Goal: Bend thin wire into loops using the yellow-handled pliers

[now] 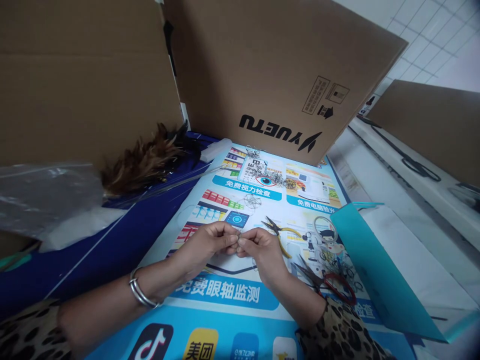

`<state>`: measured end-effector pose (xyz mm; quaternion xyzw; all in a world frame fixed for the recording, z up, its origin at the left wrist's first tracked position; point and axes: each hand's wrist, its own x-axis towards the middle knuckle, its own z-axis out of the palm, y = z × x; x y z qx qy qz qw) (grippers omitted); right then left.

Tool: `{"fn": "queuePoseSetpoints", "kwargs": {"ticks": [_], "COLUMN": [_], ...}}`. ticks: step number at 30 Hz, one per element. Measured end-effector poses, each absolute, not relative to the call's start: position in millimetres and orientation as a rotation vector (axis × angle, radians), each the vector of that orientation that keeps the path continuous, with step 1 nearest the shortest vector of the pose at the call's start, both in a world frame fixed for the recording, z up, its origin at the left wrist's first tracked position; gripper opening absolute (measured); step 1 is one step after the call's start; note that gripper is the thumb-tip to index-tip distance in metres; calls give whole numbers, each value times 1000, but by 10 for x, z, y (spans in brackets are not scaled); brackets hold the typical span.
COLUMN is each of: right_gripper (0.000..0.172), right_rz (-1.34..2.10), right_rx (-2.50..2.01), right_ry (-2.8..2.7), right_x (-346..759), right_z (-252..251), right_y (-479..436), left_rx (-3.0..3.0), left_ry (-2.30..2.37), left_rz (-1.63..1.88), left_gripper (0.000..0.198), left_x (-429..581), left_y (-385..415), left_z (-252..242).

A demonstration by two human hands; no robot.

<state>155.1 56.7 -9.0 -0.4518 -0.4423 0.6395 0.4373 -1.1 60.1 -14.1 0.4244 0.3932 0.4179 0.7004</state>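
My left hand (213, 239) and my right hand (260, 250) meet fingertip to fingertip over a printed poster (232, 300) on the table. Both pinch a very small thin piece between them, too small to name; it may be fine wire. A silver bangle (140, 292) sits on my left wrist. Yellow-handled pliers (279, 232) lie just beyond my right hand. Red-handled scissors (330, 282) lie to its right. Small wire balls (252, 201) rest farther up the poster.
Large cardboard sheets (277, 75) stand upright behind and left. Brown feathers (142, 160) and a clear plastic bag (41, 197) lie at the left. A teal folded card (375, 270) stands at the right, beside a white bench (405, 200).
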Motion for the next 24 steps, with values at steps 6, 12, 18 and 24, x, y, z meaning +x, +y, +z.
{"fn": "queuePoseSetpoints", "kwargs": {"ticks": [6,12,18,24], "right_gripper": [15,9,10,12], "right_rz": [1472,1055,841,667], "right_rx": [-1178,-1345,-1386,-1346], "right_ry": [-1231,-1635,-1905,-2274], "right_x": [1568,1588,1581,1671], "right_z": [-131,-152,-57,132], "right_y": [582,537,476,542], "left_rx": [993,1341,1781,1831], "left_ry": [887,1106,1239,1215], "left_rz": [863,760,610,556], "left_gripper": [22,31,23,25], "left_x": [-46,-121,-173,-166], "left_y": [640,638,645,675], "left_z": [-110,-57,-72,-26]}}
